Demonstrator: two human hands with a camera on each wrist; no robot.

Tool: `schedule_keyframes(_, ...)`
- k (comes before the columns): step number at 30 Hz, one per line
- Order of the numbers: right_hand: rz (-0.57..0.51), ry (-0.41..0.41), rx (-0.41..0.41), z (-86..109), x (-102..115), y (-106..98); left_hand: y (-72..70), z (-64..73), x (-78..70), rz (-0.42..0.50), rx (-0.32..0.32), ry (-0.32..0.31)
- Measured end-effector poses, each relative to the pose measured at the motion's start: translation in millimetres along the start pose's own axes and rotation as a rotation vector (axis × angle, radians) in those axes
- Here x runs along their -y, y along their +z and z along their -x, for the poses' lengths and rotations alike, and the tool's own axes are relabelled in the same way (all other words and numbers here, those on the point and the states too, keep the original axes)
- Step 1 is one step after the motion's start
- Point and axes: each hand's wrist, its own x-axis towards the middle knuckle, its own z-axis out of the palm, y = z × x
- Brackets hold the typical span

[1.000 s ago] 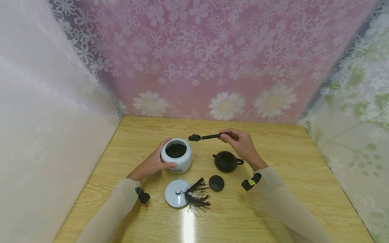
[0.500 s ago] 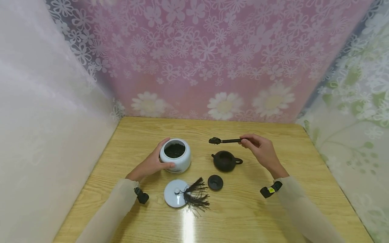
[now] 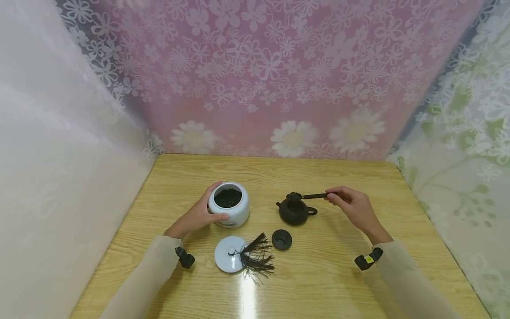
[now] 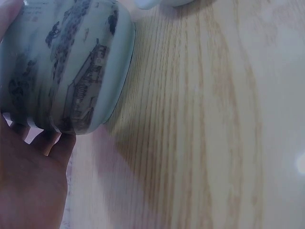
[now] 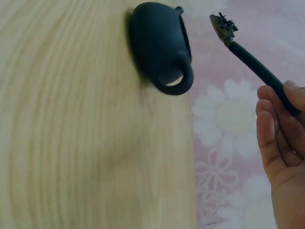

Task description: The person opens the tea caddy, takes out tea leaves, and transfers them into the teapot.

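The head view looks down; close wrist views, seemingly sideways, share the table (image 3: 318, 279).

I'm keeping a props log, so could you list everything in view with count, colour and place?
table: 1, yellowish wood, underneath
teapot: 1, black, on table
jar: 1, white, dark-patterned, left of teapot
scoop: 1, black-handled, raised by teapot
leaves: 2 heaps, dark, in jar and on scoop
small lid: 1, black, nearer than teapot
large lid: 1, white, nearer than jar
tassel: 1, dark brown, beside large lid's knob
backdrop: 1, pink, white-flowered, behind
side hangings: 2, pale, left and right
sleeves: 2, beige, forearms
wrist cameras: 2, black, wrists
left hand: 1, bare, gripping jar
right hand: 1, bare, pinching scoop
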Motion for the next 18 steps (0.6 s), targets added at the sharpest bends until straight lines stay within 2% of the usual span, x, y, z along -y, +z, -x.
schedule_keyframes(11,0.093,0.018,0.038,8.0,-5.7,-2.8,0.4,-0.5,-2.8,0.010,0.008,0.025)
schedule_keyframes(14,0.152,-0.038,0.025,7.3,-5.4,-1.1,1.2,0.0,-4.2,0.016,0.008,0.020)
schedule_keyframes(18,0.245,-0.183,-0.007,4.3,-3.7,1.6,1.8,0.0,-4.0,0.016,0.006,0.015)
